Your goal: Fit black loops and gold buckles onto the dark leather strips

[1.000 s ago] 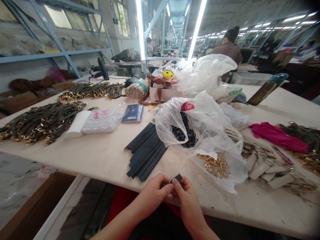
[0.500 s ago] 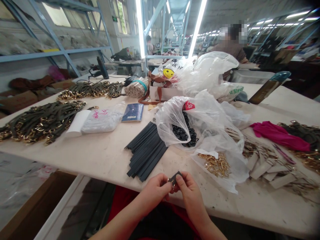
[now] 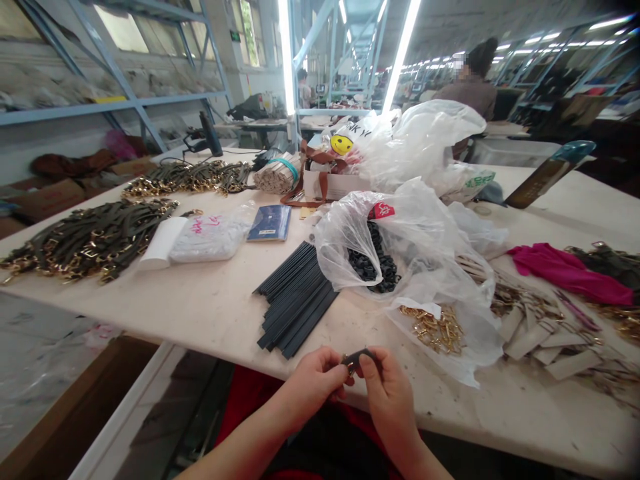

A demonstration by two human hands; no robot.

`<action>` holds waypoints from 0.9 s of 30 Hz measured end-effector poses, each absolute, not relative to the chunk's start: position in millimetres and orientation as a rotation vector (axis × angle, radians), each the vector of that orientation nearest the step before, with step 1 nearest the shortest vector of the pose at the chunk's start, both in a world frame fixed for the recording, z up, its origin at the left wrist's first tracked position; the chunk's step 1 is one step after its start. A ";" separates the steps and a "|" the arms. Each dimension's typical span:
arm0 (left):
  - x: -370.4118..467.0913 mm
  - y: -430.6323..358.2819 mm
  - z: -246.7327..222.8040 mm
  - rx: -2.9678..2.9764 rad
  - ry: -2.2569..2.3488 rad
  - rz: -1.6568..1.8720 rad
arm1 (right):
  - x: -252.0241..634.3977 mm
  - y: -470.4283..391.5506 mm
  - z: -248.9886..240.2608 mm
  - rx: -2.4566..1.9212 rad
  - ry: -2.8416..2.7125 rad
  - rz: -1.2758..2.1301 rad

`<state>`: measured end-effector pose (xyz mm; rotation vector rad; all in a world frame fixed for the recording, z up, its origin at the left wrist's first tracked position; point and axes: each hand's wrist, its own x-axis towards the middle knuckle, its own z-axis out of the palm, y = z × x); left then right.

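A small dark strap piece [image 3: 356, 359] with gold metal on its left side is held between both hands at the table's front edge. My left hand [image 3: 320, 380] pinches its gold end. On the dark end, the thumb and fingers of my right hand [image 3: 390, 387] are closed. Just beyond the hands lies a stack of dark flat strips [image 3: 297, 300]. Gold metal clasps [image 3: 437, 330] rest on clear plastic to the right. Small black loops [image 3: 375, 267] fill an open plastic bag [image 3: 345, 220] behind them.
Olive straps with gold hardware [image 3: 95, 240] are heaped left, near a white packet [image 3: 210, 237] and blue booklet [image 3: 269, 223]. Beige straps [image 3: 545, 327], magenta cloth [image 3: 570, 273] and a bottle [image 3: 547, 177] occupy the right. A person [image 3: 473, 87] is in the background.
Both hands have moved slightly right with the dark strap piece, which now lies flatter between them. The camera view has shifted a little.
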<state>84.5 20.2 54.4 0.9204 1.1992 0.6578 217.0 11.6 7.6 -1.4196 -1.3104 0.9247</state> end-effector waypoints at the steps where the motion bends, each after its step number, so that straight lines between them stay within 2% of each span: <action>1: 85.2 19.2 55.2 0.930 1.199 0.663 | 217.4 11.6 8.9 -1.414 -1.262 0.983; 4: 86.9 16.7 57.6 0.953 1.179 0.663 | 218.1 14.8 13.4 -1.360 -1.117 1.185; 8: 86.5 14.7 58.1 0.946 1.173 0.672 | 219.1 17.5 18.3 -1.326 -1.112 1.211; 17: 82.8 12.1 44.1 0.990 1.169 0.711 | 219.4 3.8 6.0 -1.392 -1.456 0.863; 23: 75.8 15.8 44.2 1.138 1.213 0.659 | 219.7 10.9 4.3 -1.361 -1.290 1.185; 27: 72.7 25.1 44.5 1.119 1.204 0.651 | 222.1 17.0 8.9 -1.369 -1.376 1.169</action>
